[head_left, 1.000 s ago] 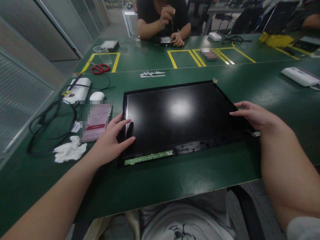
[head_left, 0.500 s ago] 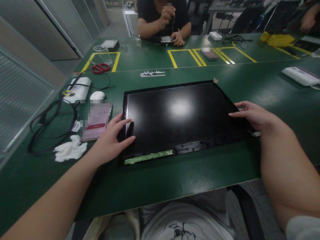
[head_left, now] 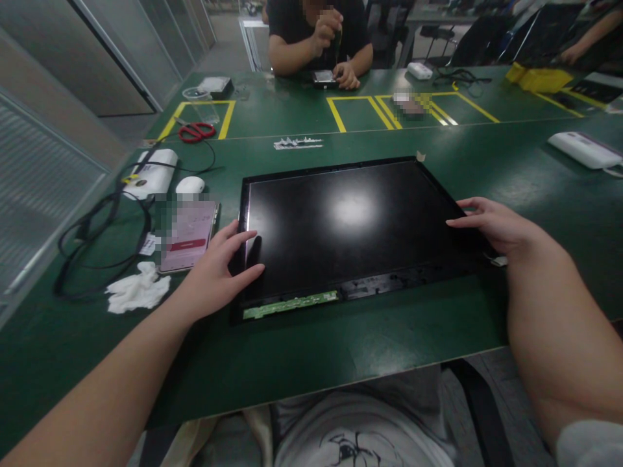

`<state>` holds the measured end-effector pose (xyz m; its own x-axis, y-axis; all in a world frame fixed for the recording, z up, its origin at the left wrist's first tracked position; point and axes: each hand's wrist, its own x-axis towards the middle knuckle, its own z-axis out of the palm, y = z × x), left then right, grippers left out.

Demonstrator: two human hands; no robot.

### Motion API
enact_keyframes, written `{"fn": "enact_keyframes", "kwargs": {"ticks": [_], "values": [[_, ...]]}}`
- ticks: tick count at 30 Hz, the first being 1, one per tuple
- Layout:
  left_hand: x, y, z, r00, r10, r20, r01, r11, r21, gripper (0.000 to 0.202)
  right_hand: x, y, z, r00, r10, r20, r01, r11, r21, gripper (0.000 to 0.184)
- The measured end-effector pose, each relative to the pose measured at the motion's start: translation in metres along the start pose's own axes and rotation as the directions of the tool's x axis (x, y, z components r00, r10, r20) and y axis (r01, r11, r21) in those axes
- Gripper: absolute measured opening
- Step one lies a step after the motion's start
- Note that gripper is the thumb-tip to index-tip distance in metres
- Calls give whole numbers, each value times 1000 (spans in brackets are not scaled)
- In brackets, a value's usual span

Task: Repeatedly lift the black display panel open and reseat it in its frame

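A black LCD screen panel (head_left: 335,227) lies face up in front of me, with ceiling light reflected on its surface. Along its near edge runs a narrow green circuit board (head_left: 292,305). My left hand (head_left: 221,272) grips the panel's left side, thumb and forefinger resting over the border. At the opposite side, my right hand (head_left: 491,224) is closed about the right edge; some of its fingers are hidden. A small pale tab (head_left: 420,156) sticks out at the far right corner.
Left of the panel are a phone (head_left: 187,240), white mouse (head_left: 190,186), crumpled tissue (head_left: 139,292), black cable (head_left: 61,259) and white power bank (head_left: 156,174). Farther off lie red-handled scissors (head_left: 196,132) and white strips (head_left: 298,143). Across the table sits another person (head_left: 316,39).
Both of my hands and the panel stay in place. A bystander's arm at the far right has shifted to the left.
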<state>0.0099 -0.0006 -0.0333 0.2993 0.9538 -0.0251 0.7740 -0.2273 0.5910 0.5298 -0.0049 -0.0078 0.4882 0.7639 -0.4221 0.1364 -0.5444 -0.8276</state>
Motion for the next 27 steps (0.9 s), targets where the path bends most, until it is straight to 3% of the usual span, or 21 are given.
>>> {"fn": "enact_keyframes", "kwargs": {"ticks": [11, 27], "values": [[-1, 0, 0, 1000, 13, 3, -13, 1000, 4, 78, 2, 1, -2, 999, 2, 35, -1, 1000, -9, 52], [-1, 4, -1, 1000, 8, 6, -8, 1000, -19, 79, -9, -6, 7, 997, 32, -69, -33, 999, -8, 44]]}}
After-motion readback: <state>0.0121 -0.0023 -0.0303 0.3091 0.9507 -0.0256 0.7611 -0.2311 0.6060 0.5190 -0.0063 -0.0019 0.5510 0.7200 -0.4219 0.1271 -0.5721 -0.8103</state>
